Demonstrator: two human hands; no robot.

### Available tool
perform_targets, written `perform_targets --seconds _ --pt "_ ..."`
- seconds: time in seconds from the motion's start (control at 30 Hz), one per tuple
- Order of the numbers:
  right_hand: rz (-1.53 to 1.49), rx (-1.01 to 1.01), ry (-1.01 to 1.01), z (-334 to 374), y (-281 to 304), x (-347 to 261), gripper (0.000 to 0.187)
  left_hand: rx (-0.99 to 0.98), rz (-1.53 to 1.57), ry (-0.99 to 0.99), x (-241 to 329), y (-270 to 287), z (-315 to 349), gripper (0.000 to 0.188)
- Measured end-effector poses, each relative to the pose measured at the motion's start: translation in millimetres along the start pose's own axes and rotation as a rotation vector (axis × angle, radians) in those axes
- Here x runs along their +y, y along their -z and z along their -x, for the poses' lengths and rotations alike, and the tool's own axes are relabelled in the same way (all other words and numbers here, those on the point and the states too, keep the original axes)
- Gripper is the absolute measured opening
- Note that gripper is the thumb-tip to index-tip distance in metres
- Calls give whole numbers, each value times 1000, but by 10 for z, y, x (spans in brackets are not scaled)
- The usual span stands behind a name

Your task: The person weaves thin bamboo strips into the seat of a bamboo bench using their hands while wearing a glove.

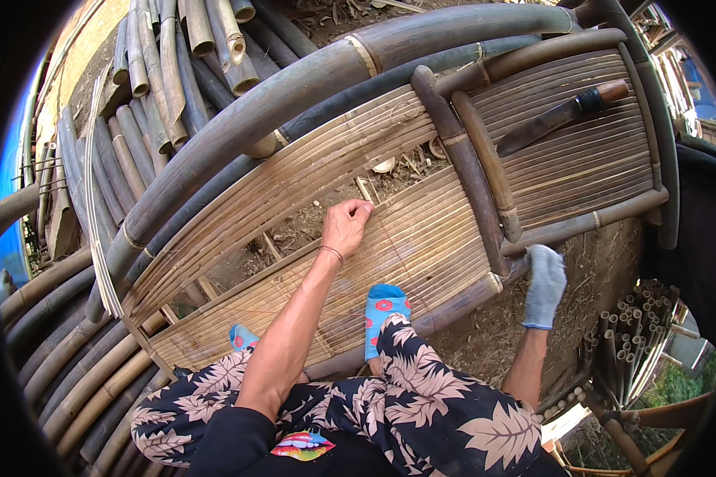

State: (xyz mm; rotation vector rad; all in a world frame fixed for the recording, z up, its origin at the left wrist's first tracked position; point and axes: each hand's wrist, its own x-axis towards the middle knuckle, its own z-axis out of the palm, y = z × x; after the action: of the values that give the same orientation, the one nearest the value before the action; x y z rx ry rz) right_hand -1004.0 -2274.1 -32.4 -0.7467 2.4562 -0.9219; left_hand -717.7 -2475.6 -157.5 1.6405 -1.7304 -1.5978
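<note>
Slatted bamboo bench (453, 230): across the middle, directly beneath the left hand; pale strips lengthwise, dark poles framing.
Open gap: between upper strips (294, 171) and lower strips (326, 274); crossbars (272, 246) and littered ground below.
Left hand (346, 229): bare, thin band at wrist; at the gap-side edge of the lower strips, fingers curled, tips drawn together; anything pinched between, cannot tell.
Right hand (545, 286): grey-gloved, just beside the near pole (457, 305); finger pose and any contact with bamboo, cannot tell.
Feet: in blue socks (374, 326), on the lower strips, no shoes.
Large knife (537, 131): dark blade, wooden handle; on the right-hand slatted section, well apart from both hands.
Surroundings: stacked cut poles (167, 71) upper left, curved poles (71, 366) lower left, upright pale strips (97, 199) between.
Hazard, bare fingers: possible cuts or splinters, from split bamboo edges and lack of a left glove.
Hazard, footing: possible slip, from socks on smooth slats; possible pinch at the gap, from strips shifting under weight.
Hazard, blade: possible slide or fall, from a jolt to the bench.
</note>
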Motion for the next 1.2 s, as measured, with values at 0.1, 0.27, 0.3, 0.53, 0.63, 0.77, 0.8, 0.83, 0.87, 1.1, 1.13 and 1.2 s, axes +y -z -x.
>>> perform_targets --seconds 0.1,0.27,0.3,0.53,0.63,0.77,0.8,0.83,0.87,1.1,1.13,1.2 --pt "377 -120 502 -27 -738 -236 36 -15 13 14 -37 -35 -63 25" --pt "671 -216 798 -472 -1718 -692 36 -20 21 -22 -7 -62 -78 27" --pt "762 -285 782 -541 -1836 -746 39 3 65 -24 -53 -70 -84 29" --pt "744 -890 513 -830 -2344 -879 37 56 -405 84 -176 -175 -290 39" --pt "745 -1026 627 -943 -2753 -623 30 -186 -375 173 -255 -47 -583 49" --pt "616 -1068 723 -932 -2854 -594 28 -398 -36 -111 -536 31 -637 44" --pt "565 -1055 759 -921 -2831 -564 28 -423 -107 -12 -545 58 -620 42" --pt "518 -1028 710 -860 -2602 -738 26 -447 -178 85 -490 90 -599 39" --pt "464 -980 787 -816 -2546 -686 26 -469 -248 185 -440 136 -569 36" --pt "233 -890 836 -592 -2323 -688 22 106 -748 -142 76 268 164 24" --pt "142 -889 814 -592 -2336 -665 22 129 -777 -150 151 306 233 23" --pt "-39 -888 767 -572 -2375 -628 23 122 -711 -92 212 387 296 22"
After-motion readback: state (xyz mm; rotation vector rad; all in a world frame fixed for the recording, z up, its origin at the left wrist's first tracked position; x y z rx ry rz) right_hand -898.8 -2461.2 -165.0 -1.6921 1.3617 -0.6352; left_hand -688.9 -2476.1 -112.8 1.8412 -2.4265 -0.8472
